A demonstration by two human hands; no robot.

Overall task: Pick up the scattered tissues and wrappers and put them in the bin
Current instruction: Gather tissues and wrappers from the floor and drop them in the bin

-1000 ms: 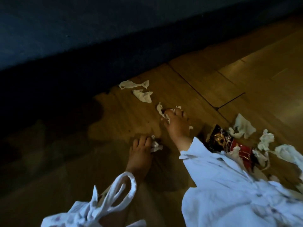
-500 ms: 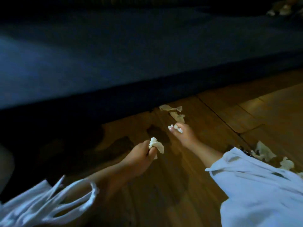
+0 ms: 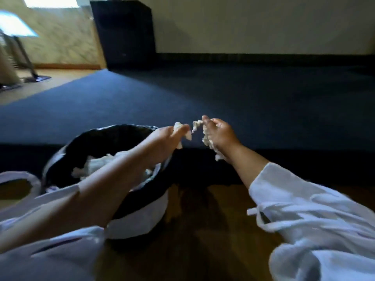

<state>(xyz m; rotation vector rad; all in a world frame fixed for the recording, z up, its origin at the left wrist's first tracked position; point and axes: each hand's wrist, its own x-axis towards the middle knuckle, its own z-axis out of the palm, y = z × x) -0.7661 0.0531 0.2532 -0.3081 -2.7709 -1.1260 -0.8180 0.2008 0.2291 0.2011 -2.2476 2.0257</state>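
in the left fingers point(image 3: 171, 136), curled tight: a crumpled tissue point(image 3: 186, 136), pinched just past the far right rim of the bin point(image 3: 142, 218). in the right fingers point(image 3: 207, 121), curled likewise: a bigger wad point(image 3: 207, 141), strung out from fingertips to wrist. between the two bits of paper, a slim gap; not touching. left hand point(image 3: 160, 146) above the bin's edge, with its forearm point(image 3: 113, 179) across the mouth; right hand point(image 3: 223, 136) just right of the bin, over the dark carpet point(image 3: 253, 94). inside the bin, on a black liner point(image 3: 91, 142), more white tissues point(image 3: 101, 163). bin white outside, standing on the wood floor point(image 3: 203, 230) at the carpet's edge. white sleeves point(image 3: 304, 209) ending short of both wrists. farther off, a dark cabinet point(image 3: 123, 33) against a pale wall point(image 3: 253, 23). blurred throughout, so no finer detail of the paper.
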